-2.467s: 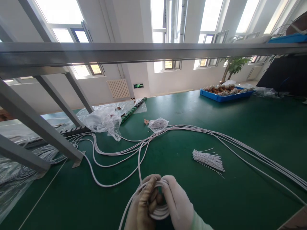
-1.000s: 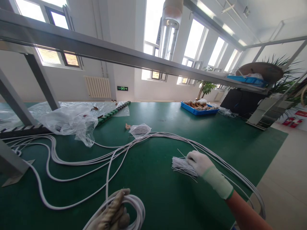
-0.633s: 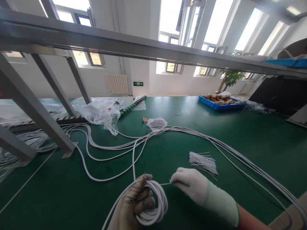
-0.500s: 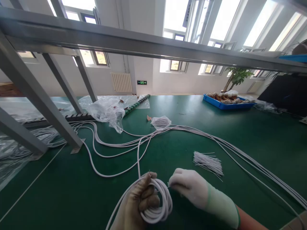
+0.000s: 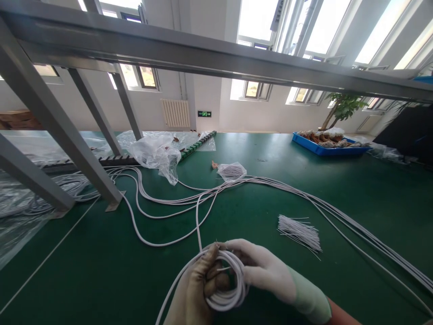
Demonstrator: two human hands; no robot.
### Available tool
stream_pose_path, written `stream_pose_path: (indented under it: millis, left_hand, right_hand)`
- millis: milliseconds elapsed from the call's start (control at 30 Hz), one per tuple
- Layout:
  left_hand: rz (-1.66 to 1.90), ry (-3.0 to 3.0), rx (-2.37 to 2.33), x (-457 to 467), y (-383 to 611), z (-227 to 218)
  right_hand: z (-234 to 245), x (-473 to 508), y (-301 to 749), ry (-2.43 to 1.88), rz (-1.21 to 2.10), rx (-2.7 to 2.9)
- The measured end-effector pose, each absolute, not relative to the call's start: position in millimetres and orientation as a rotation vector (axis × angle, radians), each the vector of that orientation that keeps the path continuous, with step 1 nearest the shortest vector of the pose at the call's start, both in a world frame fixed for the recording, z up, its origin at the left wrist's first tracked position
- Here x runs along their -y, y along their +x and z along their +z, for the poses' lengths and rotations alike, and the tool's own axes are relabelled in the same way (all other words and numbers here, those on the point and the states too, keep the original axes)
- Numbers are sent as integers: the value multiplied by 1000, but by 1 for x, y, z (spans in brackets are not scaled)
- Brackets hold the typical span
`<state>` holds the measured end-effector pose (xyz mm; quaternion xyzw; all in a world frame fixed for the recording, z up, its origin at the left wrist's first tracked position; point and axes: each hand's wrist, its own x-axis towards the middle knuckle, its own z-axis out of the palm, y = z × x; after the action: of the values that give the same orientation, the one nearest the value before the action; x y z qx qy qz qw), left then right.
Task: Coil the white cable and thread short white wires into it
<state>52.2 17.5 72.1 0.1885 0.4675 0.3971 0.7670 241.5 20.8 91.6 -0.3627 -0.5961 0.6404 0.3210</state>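
Observation:
My left hand (image 5: 198,284), in a stained glove, is wrapped round a coil of white cable (image 5: 230,302) near the bottom centre. A short thin white tie (image 5: 223,269) sticks out inside the coil's loop. My right hand (image 5: 267,271), in a white glove with a pale green cuff, grips the coil's right side. Its thumb lies against the near side and its fingers reach over the top, where the tips are partly hidden. From the coil, one strand of cable runs up to the long cables (image 5: 270,181) on the green table (image 5: 257,203).
A bundle of thin white ties (image 5: 299,232) lies right of my hands, with a clear bag of ties (image 5: 232,171) farther back. Grey metal posts (image 5: 91,158) and a crossbar (image 5: 203,54) frame the left and top. A blue tray (image 5: 331,150) stands at the back right.
My right hand has moved left from beside the coil onto its right side and top. My left hand still holds the coil. The view has shifted slightly.

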Motion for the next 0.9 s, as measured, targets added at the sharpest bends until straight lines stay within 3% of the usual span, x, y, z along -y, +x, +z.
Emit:
stream_pose_path:
  millis: [233, 633, 767, 900]
  left_hand:
    - [956, 507, -1018, -16, 41, 29]
    - [991, 642, -1150, -26, 52, 26]
    - [962, 588, -1116, -22, 46, 26]
    - [965, 545, -1102, -16, 48, 33]
  right_hand:
    - [84, -15, 222, -1478, 1115, 1814]
    - [70, -24, 230, -1195, 220, 2292]
    - [69, -21, 230, -1102, 144, 2285]
    - [69, -21, 229, -1127, 422, 1982]
